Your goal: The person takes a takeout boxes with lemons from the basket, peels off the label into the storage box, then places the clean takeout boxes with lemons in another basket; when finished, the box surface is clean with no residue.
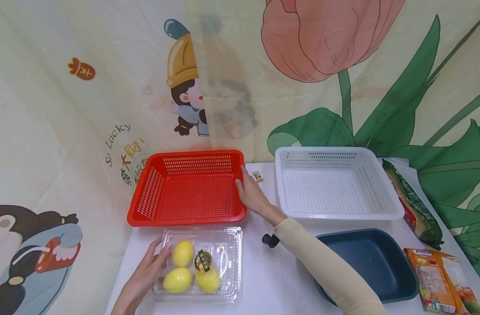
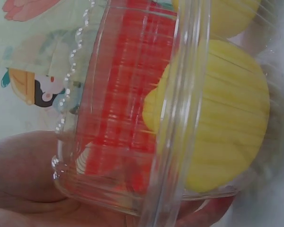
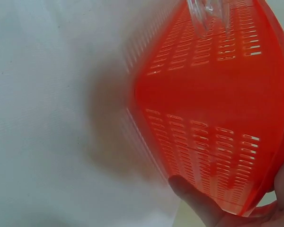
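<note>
A clear plastic clamshell box (image 1: 233, 262) with three yellow lemons (image 1: 178, 280) and a dark label on its lid sits at the front of the table. My left hand (image 1: 145, 267) grips the box at its left side; up close, a lemon (image 2: 227, 118) shows through the clear wall. Behind the box stands a red perforated basket (image 1: 196, 199). My right hand (image 1: 253, 192) holds the basket's right rim, and in the right wrist view one finger (image 3: 194, 196) lies along its outer wall. The rest of that hand is partly out of frame.
A white perforated basket (image 1: 322, 188) stands at the back right, with a dark blue tub (image 1: 366, 258) in front of it. A green packet (image 1: 415, 205) and an orange packet (image 1: 440, 280) lie along the right edge. A small wrapped sweet (image 1: 257, 176) lies between the baskets.
</note>
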Demonstrator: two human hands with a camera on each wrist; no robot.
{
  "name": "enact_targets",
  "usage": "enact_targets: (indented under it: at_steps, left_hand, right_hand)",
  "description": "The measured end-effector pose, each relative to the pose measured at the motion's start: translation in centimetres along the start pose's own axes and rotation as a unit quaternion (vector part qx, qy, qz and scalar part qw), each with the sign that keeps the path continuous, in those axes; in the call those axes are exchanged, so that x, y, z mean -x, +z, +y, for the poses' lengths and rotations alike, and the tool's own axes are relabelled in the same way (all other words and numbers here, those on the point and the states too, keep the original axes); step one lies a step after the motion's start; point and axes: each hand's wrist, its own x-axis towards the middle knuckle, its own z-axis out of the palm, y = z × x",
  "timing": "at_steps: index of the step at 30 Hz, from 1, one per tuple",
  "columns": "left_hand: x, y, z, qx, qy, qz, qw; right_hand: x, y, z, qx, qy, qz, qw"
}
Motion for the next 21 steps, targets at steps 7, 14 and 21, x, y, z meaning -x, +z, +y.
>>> enact_targets:
  at_steps: [7,14,21]
  left_hand:
    - [-0.4,0.1,0.1,-0.018,-0.013,0.001,0.9997]
    - [-0.4,0.2,0.2,-0.009,-0.009,-0.001,0.9999]
    - [-0.4,0.1,0.1,-0.007,-0.009,-0.003,0.9999]
  right_hand:
    - [-0.1,0.0,0.2,-0.011,-0.009,0.005,0.9999]
    - [-0.2,-0.3,0.2,-0.01,-0.001,0.023,0.9997]
    - [0.5,-0.7,-1.6,0.015,-0.022,0.049,0.9984]
